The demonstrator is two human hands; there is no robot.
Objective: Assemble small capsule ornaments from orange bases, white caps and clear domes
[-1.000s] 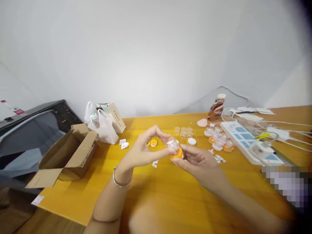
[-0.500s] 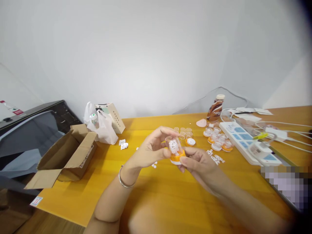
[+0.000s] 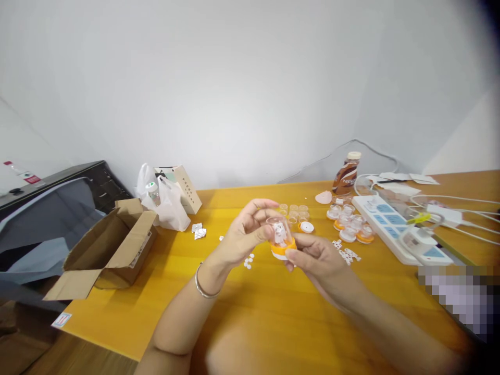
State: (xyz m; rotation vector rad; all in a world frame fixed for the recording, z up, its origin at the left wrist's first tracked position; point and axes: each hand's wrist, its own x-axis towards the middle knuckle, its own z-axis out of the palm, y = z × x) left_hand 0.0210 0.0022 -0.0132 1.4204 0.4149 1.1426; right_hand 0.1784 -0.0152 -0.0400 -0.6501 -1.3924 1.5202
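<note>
Over the yellow table (image 3: 250, 307) both hands meet on one small capsule (image 3: 280, 237): a clear dome with a white figure inside, on an orange base. My left hand (image 3: 246, 234) pinches the clear dome from the left and above. My right hand (image 3: 316, 258) grips the orange base from below and the right. Small white pieces (image 3: 247, 262) lie on the table just under my left hand. An orange and white base (image 3: 306, 227) lies behind the capsule.
Several finished capsules (image 3: 351, 225) and clear cups (image 3: 294, 210) sit behind. A white power strip (image 3: 394, 224) with cables lies at the right, a brown bottle (image 3: 346, 173) behind it. An open cardboard box (image 3: 113, 245), a plastic bag (image 3: 164, 203) and a black case (image 3: 50, 208) stand at the left.
Both hands have turned the capsule upright and drawn it slightly right and lower. My left fingers have closed from a loose pinch onto the dome.
</note>
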